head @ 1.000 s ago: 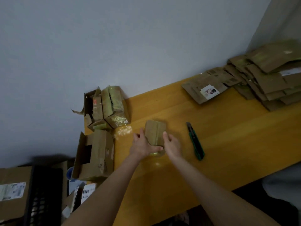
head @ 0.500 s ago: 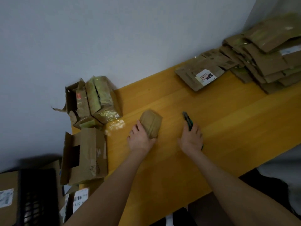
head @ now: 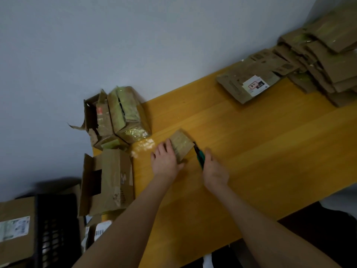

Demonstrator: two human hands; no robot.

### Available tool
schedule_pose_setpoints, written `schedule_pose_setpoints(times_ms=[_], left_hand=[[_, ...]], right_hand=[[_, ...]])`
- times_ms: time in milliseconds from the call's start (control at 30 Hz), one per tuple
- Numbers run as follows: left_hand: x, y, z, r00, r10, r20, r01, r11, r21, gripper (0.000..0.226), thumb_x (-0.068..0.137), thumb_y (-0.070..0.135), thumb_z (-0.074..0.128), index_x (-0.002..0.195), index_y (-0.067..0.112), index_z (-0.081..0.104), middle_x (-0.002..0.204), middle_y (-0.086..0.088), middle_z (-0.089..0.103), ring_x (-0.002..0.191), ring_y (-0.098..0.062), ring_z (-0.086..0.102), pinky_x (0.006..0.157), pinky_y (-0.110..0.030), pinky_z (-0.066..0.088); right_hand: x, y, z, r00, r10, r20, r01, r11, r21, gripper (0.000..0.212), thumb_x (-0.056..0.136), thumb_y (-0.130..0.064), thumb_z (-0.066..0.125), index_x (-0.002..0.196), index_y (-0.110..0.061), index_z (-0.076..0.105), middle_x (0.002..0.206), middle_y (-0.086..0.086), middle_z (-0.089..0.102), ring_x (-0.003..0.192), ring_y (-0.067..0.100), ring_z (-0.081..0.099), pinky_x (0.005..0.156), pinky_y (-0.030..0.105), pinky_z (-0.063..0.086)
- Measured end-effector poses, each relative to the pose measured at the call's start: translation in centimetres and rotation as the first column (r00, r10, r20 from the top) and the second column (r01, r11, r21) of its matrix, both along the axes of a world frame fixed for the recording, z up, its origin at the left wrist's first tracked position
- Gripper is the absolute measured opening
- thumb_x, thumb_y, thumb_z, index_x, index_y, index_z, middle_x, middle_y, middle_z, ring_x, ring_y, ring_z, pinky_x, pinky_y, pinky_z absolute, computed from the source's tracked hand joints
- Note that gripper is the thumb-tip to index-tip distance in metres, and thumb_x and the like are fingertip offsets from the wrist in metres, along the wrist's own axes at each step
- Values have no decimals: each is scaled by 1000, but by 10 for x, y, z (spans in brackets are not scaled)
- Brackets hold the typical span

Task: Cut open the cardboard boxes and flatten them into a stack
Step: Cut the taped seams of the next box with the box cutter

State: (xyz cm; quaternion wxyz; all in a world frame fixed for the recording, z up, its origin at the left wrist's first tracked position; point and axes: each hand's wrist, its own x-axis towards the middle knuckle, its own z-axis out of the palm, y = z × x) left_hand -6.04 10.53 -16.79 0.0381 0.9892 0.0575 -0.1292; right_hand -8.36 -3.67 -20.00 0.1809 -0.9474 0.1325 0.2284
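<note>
A small brown cardboard box wrapped in clear tape lies on the yellow wooden table. My left hand holds its near left side, fingers laid along the edge and thumb under the near corner. My right hand grips a green utility knife, whose dark tip points at the box's right edge. A heap of flattened cardboard lies at the far right of the table, with a labelled flat piece at its front.
Taped and torn boxes stand against the grey wall at the table's left end. An opened box hangs over the left edge. Below it are a black crate and more labelled boxes. Tape scraps lie by the small box.
My right hand left the small box, reached right for the green knife, picked it up and brought its tip to the box's right edge. My left hand stayed on the box.
</note>
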Motion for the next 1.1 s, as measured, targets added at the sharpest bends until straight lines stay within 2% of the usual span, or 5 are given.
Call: schedule_pose_setpoints(times_ms=[100,200,300,533,1100], left_hand=[[6,1,-3,998,46,-52,-46,999,5,104,77,48,74,151,10,9,146,-12,28,135,-31,32,113,-45,31],[0,16,2,993,27,-117,-32,999,-35,100,75,43,75,149,13,15,142,-10,30,132,-31,36,112,-46,31],[-16,35,10,995,-41,-92,33,995,-94,100,72,32,77,150,17,17,146,-6,29,135,-28,33,114,-45,27],[-43,50,15,998,-46,-49,35,978,-207,96,75,19,77,151,19,17,152,-4,25,140,-25,26,113,-38,33],[-42,54,12,995,-83,-51,65,955,-288,101,72,14,81,151,19,19,151,-3,28,139,-24,25,115,-38,30]], right_hand=[[3,0,-6,977,-187,-106,201,968,149,44,92,-25,58,131,-19,39,119,5,58,102,25,60,68,34,47],[5,-2,-4,874,-418,-247,486,738,468,34,96,-19,52,128,-13,46,105,5,56,93,24,57,75,37,50],[2,-1,11,886,-431,-173,444,677,587,32,96,-23,54,126,-12,50,91,-2,52,78,15,53,66,30,45],[-33,-15,49,995,-17,102,-12,960,280,35,96,-34,50,130,-30,45,96,-5,60,67,12,54,47,22,34],[-38,-13,62,989,64,135,-90,978,189,47,95,-39,48,140,-46,40,94,-10,65,73,12,58,48,21,38]])
